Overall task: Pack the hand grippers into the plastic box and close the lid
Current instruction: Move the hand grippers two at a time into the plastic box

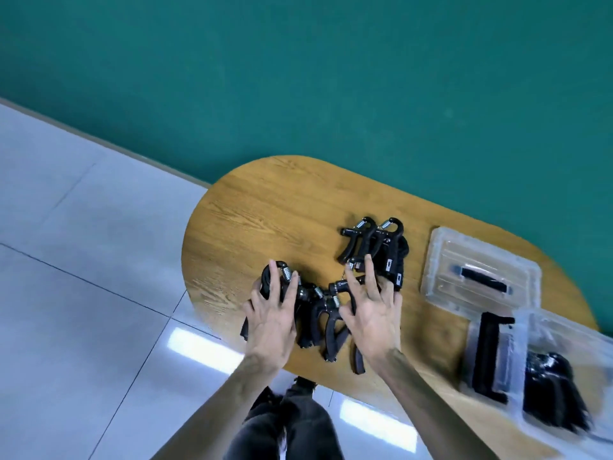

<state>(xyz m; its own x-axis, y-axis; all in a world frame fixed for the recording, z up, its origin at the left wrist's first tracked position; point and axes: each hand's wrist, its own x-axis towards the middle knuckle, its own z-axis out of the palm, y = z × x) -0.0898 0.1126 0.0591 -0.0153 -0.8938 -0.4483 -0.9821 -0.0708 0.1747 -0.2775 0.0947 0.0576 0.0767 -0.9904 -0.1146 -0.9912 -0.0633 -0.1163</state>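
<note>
Hand grippers (318, 313) lie clustered on the wooden counter (265, 207), left of the clear plastic box (564, 370). The left hand (272, 323) and right hand (374, 313) rest on the cluster, fingers spread, gripping nothing. Further grippers (374, 240) lie just beyond. A lid (481, 270) lies beyond the box.

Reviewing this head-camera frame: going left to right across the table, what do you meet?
Left hand spread over a hand gripper → right hand over the near pile of hand grippers → clear lid with black handle → open plastic box, blurred, already holding some grippers.
</note>
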